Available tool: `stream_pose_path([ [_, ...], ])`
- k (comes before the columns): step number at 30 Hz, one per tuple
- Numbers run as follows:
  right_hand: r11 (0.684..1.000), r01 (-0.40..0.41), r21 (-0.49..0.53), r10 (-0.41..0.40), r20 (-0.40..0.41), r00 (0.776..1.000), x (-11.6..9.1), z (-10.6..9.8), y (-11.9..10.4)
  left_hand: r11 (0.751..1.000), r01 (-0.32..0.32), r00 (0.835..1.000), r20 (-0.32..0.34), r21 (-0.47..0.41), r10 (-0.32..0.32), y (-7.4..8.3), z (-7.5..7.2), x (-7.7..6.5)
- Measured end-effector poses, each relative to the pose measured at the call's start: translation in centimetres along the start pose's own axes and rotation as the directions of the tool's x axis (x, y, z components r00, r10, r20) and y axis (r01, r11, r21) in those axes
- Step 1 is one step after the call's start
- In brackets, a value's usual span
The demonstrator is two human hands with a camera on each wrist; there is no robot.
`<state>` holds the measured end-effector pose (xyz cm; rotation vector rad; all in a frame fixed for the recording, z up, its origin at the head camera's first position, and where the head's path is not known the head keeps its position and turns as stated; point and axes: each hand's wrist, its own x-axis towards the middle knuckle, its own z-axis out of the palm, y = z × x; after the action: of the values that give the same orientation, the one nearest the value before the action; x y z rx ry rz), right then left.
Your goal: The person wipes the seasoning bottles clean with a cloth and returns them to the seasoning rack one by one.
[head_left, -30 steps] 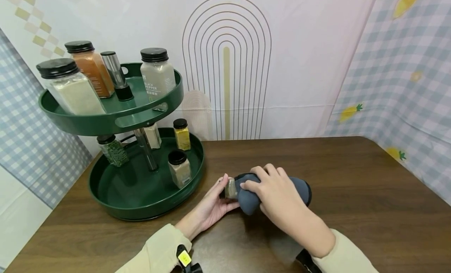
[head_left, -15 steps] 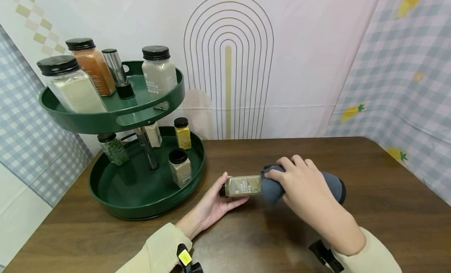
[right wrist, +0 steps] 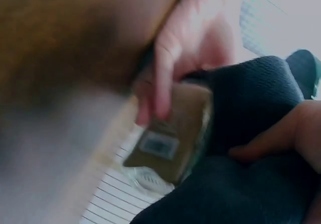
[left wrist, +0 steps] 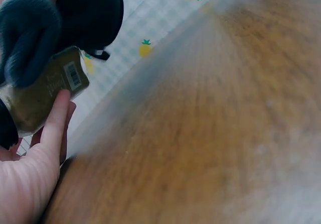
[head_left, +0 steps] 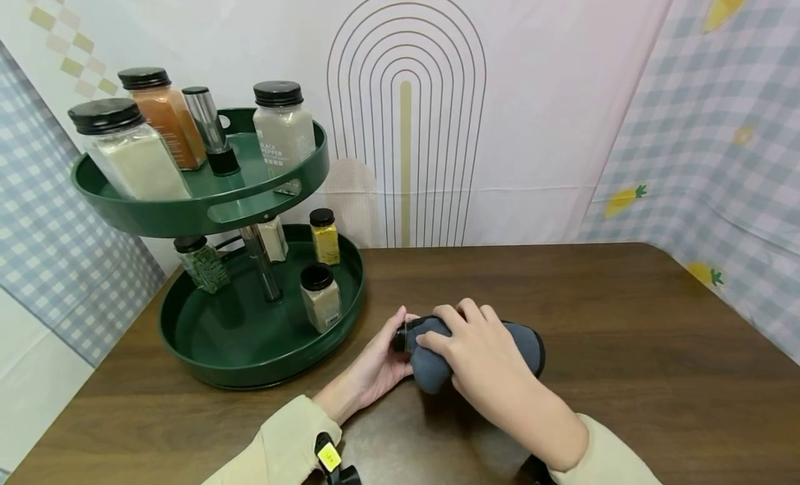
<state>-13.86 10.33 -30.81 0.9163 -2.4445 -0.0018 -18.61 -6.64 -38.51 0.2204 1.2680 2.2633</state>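
My left hand (head_left: 373, 374) holds a clear square spice jar (left wrist: 62, 81) on its side by the black-capped end, fingers stretched along the body. Greenish-brown powder fills the jar, and a barcode label faces the left wrist camera. My right hand (head_left: 484, 356) grips a folded dark blue-grey cloth (head_left: 430, 368), which is wrapped over the jar close to its cap. From the head view the cloth covers nearly the whole jar. In the right wrist view the jar's barcode side (right wrist: 188, 116) and the bunched cloth (right wrist: 241, 184) lie side by side.
A green two-tier round rack (head_left: 262, 374) stands at the left of the wooden table (head_left: 625, 374). Its upper tray (head_left: 150, 217) bears several large jars and a steel cylinder (head_left: 209, 127). Small spice jars, one with yellow contents (head_left: 326, 243), stand on the lower tier.
My right hand slid the cloth right along the jar, baring its cumin powder label, then came back left over it toward the cap. The left hand stayed nearly still.
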Motion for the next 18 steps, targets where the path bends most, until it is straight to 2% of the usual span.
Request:
stream_pose_path([
  [4,0.997,-0.066,-0.039,0.069,0.100,0.993,-0.2,-1.2,1.1,0.999,-0.005,1.000,-0.020,-0.046,0.004,0.0,0.0,0.2],
  [11,0.986,-0.127,-0.103,0.149,0.237,0.960,-0.9,-3.1,3.6,0.985,0.013,0.999,-0.040,-0.172,-0.020,0.0,-0.1,0.2],
  [15,0.982,-0.152,-0.115,0.175,0.230,0.957,-1.2,-4.2,4.8,0.958,0.018,1.000,-0.019,-0.285,-0.024,0.1,-0.3,0.1],
  [18,0.984,-0.167,-0.067,0.175,0.144,0.974,-1.1,-4.6,5.1,0.934,0.031,0.999,0.023,-0.355,-0.025,0.3,-0.5,0.0],
])
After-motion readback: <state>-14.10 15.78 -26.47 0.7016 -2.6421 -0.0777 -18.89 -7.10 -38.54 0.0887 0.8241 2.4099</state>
